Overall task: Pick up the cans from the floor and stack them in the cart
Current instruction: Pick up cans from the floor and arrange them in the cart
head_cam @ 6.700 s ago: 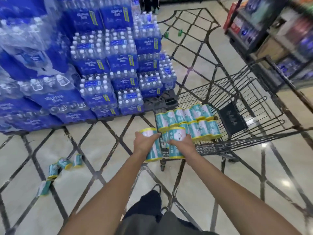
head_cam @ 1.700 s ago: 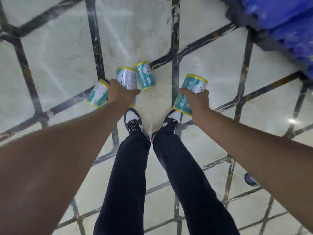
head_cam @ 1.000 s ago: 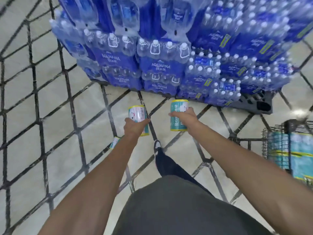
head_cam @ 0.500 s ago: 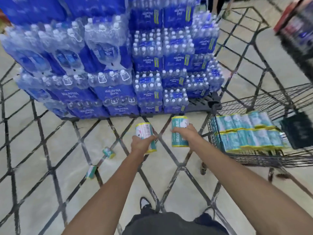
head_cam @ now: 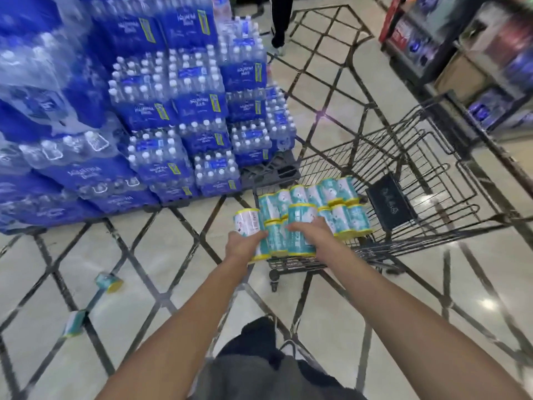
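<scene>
Both hands have advanced to the cart: left hand fingers hold one can, right hand fingers another can; two cans on the floor.

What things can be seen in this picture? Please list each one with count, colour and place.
Cans in the cart: about a dozen, teal with yellow rims, stacked in two layers at the cart's near end.
Cans on the floor: two, teal and yellow, lying at the lower left.
Cart: one, dark wire, right of centre.
Water bottle packs: many, blue wrap, piled at upper left.
Shelves: dark, upper right, blurred.
Another person: legs only, dark trousers, top centre.
Floor: pale tiles with dark diamond lines.
Left hand: holds one can beside the cart.
Right hand: holds another can at the cart's near end.
</scene>
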